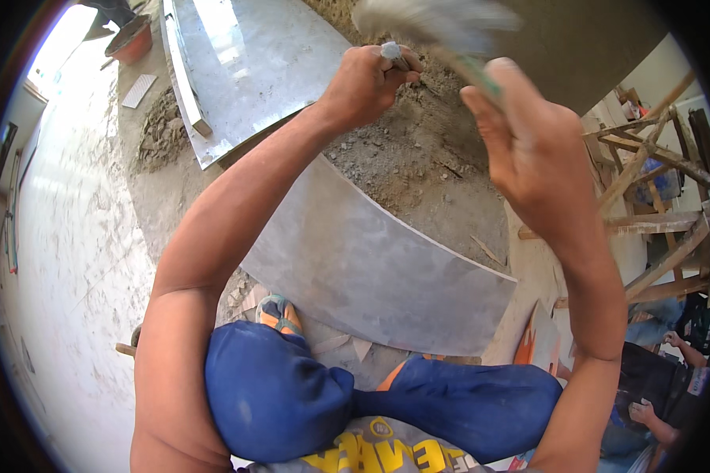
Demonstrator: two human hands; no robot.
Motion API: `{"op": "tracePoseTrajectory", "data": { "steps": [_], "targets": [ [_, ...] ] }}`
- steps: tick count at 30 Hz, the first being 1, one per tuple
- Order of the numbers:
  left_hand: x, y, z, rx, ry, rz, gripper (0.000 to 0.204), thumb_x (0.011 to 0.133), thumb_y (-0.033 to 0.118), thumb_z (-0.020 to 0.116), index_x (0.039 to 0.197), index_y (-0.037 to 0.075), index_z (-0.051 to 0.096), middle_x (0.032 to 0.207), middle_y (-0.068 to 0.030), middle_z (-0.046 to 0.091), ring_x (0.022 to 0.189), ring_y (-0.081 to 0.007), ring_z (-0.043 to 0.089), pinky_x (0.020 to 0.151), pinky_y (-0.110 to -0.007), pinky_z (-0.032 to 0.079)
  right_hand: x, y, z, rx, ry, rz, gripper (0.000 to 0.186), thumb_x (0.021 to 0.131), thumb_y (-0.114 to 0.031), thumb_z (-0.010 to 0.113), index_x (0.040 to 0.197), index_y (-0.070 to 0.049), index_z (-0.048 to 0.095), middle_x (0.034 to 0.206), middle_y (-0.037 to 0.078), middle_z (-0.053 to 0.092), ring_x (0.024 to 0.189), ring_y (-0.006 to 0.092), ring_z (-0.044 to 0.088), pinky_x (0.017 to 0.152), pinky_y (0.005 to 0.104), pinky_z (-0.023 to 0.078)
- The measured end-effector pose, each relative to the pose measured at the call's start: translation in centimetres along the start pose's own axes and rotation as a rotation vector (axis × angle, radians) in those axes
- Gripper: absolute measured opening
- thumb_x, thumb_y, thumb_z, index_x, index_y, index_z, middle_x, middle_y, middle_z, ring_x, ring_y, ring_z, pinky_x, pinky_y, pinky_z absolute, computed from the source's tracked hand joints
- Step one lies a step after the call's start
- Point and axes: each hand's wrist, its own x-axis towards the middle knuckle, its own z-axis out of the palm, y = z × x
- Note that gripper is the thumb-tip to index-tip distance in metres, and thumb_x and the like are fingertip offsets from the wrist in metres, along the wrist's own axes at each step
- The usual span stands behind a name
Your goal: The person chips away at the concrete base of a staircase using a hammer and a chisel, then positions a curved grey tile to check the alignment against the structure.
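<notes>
Upright in my left hand [368,85] is a short grey metal tool with a flattened top [393,52], like a chisel, held over rough, gravelly mortar [430,146]; its lower end is hidden. My right hand [532,150] is closed on the green handle of a hammer-like tool [481,83], its head a motion blur above the chisel. A glossy grey slab [260,55] with a pale bar along its edge lies beyond my left forearm. Closer to my knees is another grey slab [371,268] with a curved edge, beside the rubble.
A red bucket [132,47] and mortar heap [159,130] are at upper left, near a pale smeared floor [71,276]. Wooden trestles and scaffolding [651,225] stand at right. Another person's hands and arms [659,426] show at lower right. A dark leg appears behind the bucket.
</notes>
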Motion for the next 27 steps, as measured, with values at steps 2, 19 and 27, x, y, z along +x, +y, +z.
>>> {"op": "tracePoseTrajectory", "data": {
  "steps": [2, 19, 27],
  "targets": [
    [-0.4, -0.7, 0.4, 0.008, 0.035, 0.035, 0.009, 0.092, 0.005, 0.072, 0.100, 0.002, 0.075, 0.088, -0.0147, 0.076, 0.078, -0.0209, 0.073, 0.070, -0.036, 0.055, 0.5, 0.3, -0.6, -0.098, -0.139, 0.083, 0.023, 0.103, -0.022, 0.062, 0.101, 0.001, 0.057, 0.070, 0.024, 0.051, 0.060, 0.0433, 0.045, 0.055, 0.0418, 0.041],
    [1.7, 0.2, -3.2, 0.133, 0.021, 0.044, 0.008, 0.095, 0.005, 0.069, 0.095, 0.000, 0.074, 0.086, -0.0121, 0.075, 0.079, -0.0213, 0.072, 0.074, -0.037, 0.055, -4.0, -0.1, -3.4, 0.263, -0.003, 0.430, 0.029, 0.106, -0.025, 0.058, 0.090, -0.001, 0.057, 0.065, 0.000, 0.036, 0.062, 0.0093, 0.036, 0.054, 0.0322, 0.031],
    [1.1, -0.2, -0.3, 0.150, -0.030, 0.101, 0.011, 0.092, 0.006, 0.072, 0.101, 0.002, 0.076, 0.079, -0.0134, 0.074, 0.070, -0.0209, 0.071, 0.066, -0.036, 0.055, -2.7, -1.6, -3.4, 0.164, 0.020, 0.183, 0.026, 0.107, -0.025, 0.059, 0.105, 0.001, 0.063, 0.070, -0.005, 0.044, 0.062, 0.0067, 0.037, 0.055, 0.0253, 0.030]
  ]
}}
